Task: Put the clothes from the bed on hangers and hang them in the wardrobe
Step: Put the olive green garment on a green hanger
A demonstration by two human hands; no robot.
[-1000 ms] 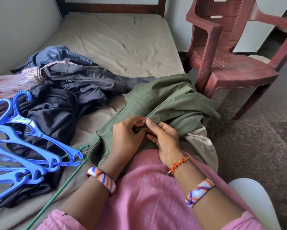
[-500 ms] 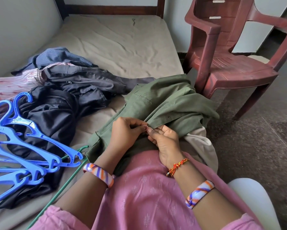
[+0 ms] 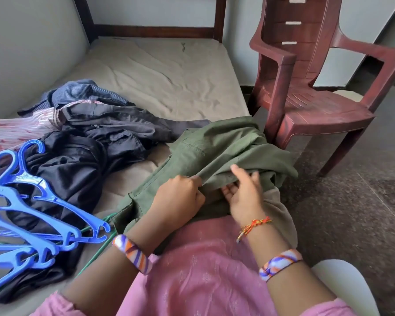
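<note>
Gripping one green garment [image 3: 217, 153] on the bed [image 3: 160, 71], two hands worked its fold: left hand [image 3: 179, 197] pinched the edge, right hand [image 3: 244, 197] curled under it. Several blue hangers [image 3: 27, 215] lay far left.

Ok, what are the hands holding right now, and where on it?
Both hold the green shirt. The left hand pinches a folded edge near its front; the right hand grips the fabric beside it, thumb on top.

I see soft, even daylight, perhaps from beyond my right hand [image 3: 243, 197]; shadows stay faint. Both hands smear with motion blur, and straight lines bow toward the edges.
</note>
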